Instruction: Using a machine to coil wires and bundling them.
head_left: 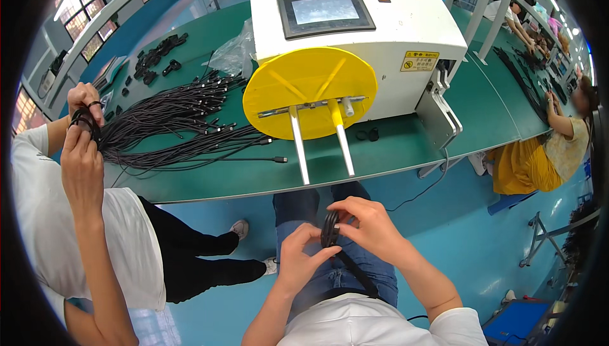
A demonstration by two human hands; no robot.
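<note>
Cable coil (pixel 329 230), long axis pointing toward green table (pixel 396 152)

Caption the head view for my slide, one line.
Left hand and right hand hold a coiled black cable in front of a white machine with a yellow disc.

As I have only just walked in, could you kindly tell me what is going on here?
The camera wearer's left hand and right hand together hold a small coil of black cable, in front of the green bench. To the left, a co-worker holds a dark looped bundle beside the loose black cables spread on the bench. Ahead stands a white machine with a yellow disc; neither of the wearer's hands touches it.
</note>
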